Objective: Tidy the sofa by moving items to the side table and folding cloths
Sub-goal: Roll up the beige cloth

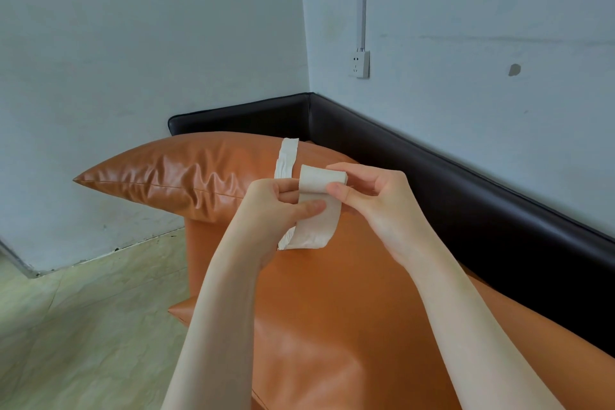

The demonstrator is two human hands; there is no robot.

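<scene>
A: Cloth strip (316,210), at the frame's centre above the sofa (332,309): left hand (283,206) and right hand (369,196) both pinch it, part-folded.

B: A tail trails toward twelve o'clock over the cushion (173,173); folding looks unfinished, side table unseen.

Soft, even daylight fills the scene, bright without harsh shadows. Pale glare sheens the orange pillow (186,173) at 9 o'clock and the black sofa back (466,183) at 3 o'clock. Focus is sharp; wide-angle distortion bends the edges.
</scene>
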